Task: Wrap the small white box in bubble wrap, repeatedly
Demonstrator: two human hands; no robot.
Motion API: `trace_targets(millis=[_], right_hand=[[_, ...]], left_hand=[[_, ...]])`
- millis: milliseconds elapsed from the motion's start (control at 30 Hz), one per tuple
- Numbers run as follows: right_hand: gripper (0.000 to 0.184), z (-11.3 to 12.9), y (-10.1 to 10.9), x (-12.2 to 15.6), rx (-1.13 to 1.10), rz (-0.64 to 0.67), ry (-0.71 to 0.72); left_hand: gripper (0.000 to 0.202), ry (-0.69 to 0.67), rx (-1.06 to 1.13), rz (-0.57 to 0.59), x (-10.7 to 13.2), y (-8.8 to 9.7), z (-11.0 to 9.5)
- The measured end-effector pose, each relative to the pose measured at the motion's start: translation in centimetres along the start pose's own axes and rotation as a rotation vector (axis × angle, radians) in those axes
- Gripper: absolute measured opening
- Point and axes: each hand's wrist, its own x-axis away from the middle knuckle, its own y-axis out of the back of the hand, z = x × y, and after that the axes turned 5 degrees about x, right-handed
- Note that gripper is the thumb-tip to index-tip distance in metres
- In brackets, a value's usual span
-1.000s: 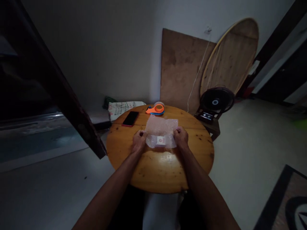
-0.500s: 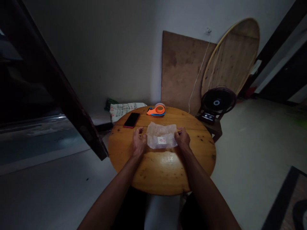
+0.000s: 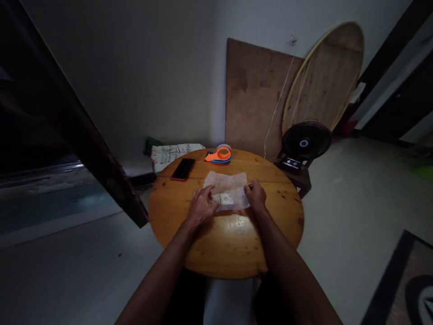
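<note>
A sheet of clear bubble wrap lies on the round wooden table, folded over a small white item with red print. My left hand rests on the wrap's left side, fingers stretched flat across it. My right hand holds the wrap's right edge with fingers curled round it.
An orange and blue tape dispenser sits at the table's far edge, a dark phone in a red case to its left. A black fan stands on a stool at the right. Wooden boards lean on the wall. A dark beam slants at the left.
The raised flap of bubble wrap came down flat over the small item. My left hand moved right onto the wrap and opened flat. My right hand stayed at the right edge.
</note>
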Motion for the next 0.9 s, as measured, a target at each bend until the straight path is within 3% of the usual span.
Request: trace_targets(millis=[133,267,333,433,533,600,667,767,900], right_hand=[[0.03,0.1,0.1,0.1,0.009,-0.002,-0.009],[0.033,0.2,0.1,0.1,0.018,0.013,-0.018],[0.033,0.1,0.0,0.1,0.009,0.013,-0.013],[0.033,-0.1,-0.1,0.0,-0.015,0.018,0.003],[0.033,-0.3,-0.2,0.0,-0.021,0.02,0.001],[0.033,-0.3,-0.1,0.0,-0.023,0.018,0.007],[0.032,-0.4,-0.1,0.1,-0.028,0.024,0.019],[0.032,-0.4,0.0,0.3,-0.043,0.028,0.035],[0.033,-0.4,0.0,0.2,-0.039,0.032,0.04]], left_hand=[[0.024,-0.002,-0.053,0.013,0.2,0.8,-0.3],[0.018,-0.242,-0.21,0.075,1.8,2.6,-2.7],[0.025,-0.416,-0.227,0.219,3.3,3.4,-4.5],[0.026,-0.512,-0.215,0.488,5.6,4.1,-6.7],[0.017,-0.472,-0.201,0.724,6.8,4.5,-7.7],[0.017,-0.366,-0.156,0.783,6.5,4.6,-7.5],[0.021,-0.207,-0.062,0.723,5.4,4.4,-6.8],[0.027,-0.005,0.104,0.494,3.4,3.5,-5.5],[0.044,0.125,-0.017,0.375,1.9,2.0,-4.8]])
